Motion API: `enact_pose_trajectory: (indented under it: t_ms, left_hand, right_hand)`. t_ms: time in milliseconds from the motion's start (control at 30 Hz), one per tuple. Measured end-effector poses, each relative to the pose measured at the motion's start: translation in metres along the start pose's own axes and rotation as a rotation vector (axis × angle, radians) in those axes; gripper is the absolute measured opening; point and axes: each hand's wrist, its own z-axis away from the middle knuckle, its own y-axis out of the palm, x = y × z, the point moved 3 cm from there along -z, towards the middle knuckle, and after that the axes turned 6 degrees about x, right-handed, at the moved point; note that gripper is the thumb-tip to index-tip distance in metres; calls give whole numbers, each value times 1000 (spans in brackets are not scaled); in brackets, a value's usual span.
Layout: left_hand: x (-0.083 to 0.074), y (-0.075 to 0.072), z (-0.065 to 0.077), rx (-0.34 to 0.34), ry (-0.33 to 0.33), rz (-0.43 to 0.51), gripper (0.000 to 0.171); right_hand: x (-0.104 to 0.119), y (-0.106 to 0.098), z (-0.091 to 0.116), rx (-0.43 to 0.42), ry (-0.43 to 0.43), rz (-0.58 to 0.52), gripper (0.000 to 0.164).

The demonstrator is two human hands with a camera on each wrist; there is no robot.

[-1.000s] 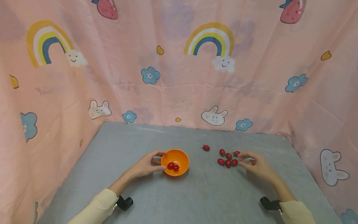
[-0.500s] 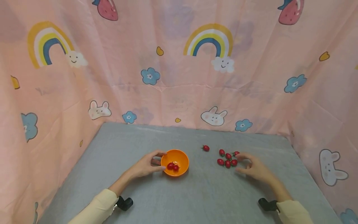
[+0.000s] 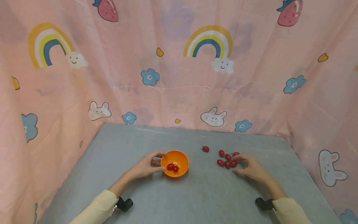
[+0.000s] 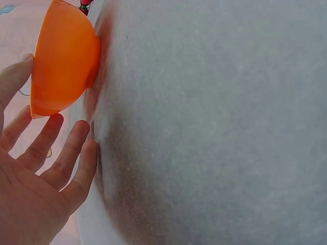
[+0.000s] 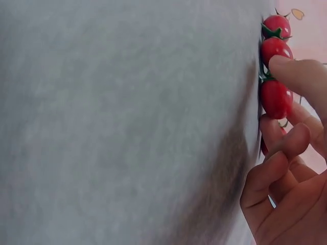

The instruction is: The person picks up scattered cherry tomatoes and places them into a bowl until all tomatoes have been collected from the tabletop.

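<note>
In the head view, an orange bowl [image 3: 182, 160] stands on the grey table with two cherry tomatoes [image 3: 170, 166] inside. My left hand [image 3: 146, 164] holds the bowl's left side, thumb on the near rim and fingers on the far rim; the left wrist view shows the bowl [image 4: 66, 58] from the side. To the right, several cherry tomatoes [image 3: 220, 162] lie in a cluster. My right hand [image 3: 253, 168] is at its right edge, thumb and forefinger spread around one tomato [image 3: 233, 163]. The right wrist view shows that tomato [image 5: 276, 99] beside the thumb; firm contact is unclear.
A single cherry tomato [image 3: 205, 149] lies between the bowl and the cluster, farther back. The grey tabletop [image 3: 195, 199] stretches in front of both hands. A pink patterned curtain [image 3: 173, 99] borders the table at the back and sides.
My right hand has shifted slightly left towards the cluster, its thumb and forefinger moving closer around the right-hand tomatoes. The left hand and bowl stay in place.
</note>
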Motion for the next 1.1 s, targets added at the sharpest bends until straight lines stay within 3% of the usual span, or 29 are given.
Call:
enact_pose_trajectory:
  t_ms: [267, 833, 1100]
  left_hand:
    - [-1, 0, 0, 5, -5, 3, 54]
    - [-1, 1, -1, 9, -14, 6, 53]
    - [0, 1, -1, 9, -18, -5, 53]
  right_hand:
    - [-2, 4, -5, -16, -5, -3, 35]
    - [-7, 4, -3, -30, -29, -22, 26]
    - [-10, 1, 1, -49, 0, -49, 25]
